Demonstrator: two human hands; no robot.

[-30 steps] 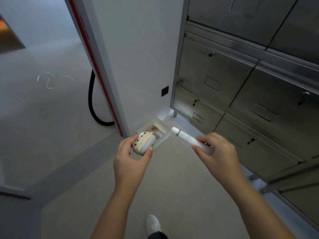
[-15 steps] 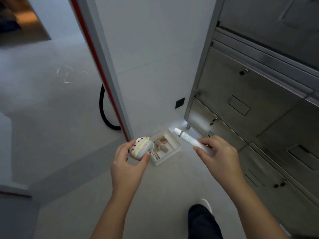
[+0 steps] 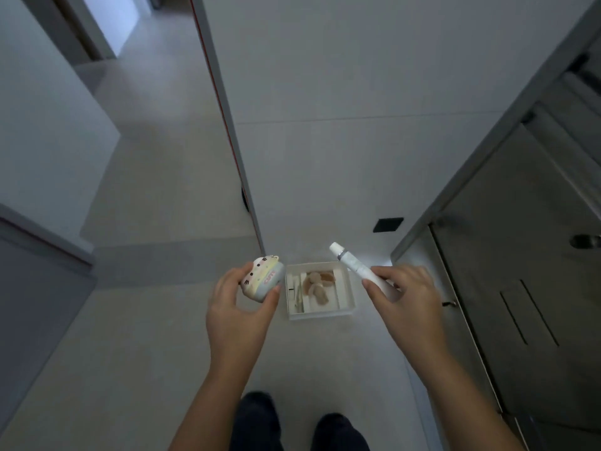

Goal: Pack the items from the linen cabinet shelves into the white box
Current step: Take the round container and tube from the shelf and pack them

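The white box point(image 3: 320, 312) sits open on the pale floor point(image 3: 156, 336) against the wall point(image 3: 341, 125), holding tan items point(image 3: 317, 288). My left hand point(image 3: 239, 312) grips a cat case point(image 3: 261, 279) beside it; my right hand point(image 3: 406, 299) pinches a white tube point(image 3: 353, 265) near the cabinet point(image 3: 520, 255).

1. The open white cardboard box point(image 3: 320, 315) sits on the floor at lower centre of the frame.
2. The left hand point(image 3: 239, 307), left of the box, grips a small rounded cat-faced case point(image 3: 262, 280).
3. The right hand point(image 3: 405, 299), right of the box, grips a slim white tube point(image 3: 356, 266).
4. The grey metal cabinet point(image 3: 520, 255) fills the right edge.
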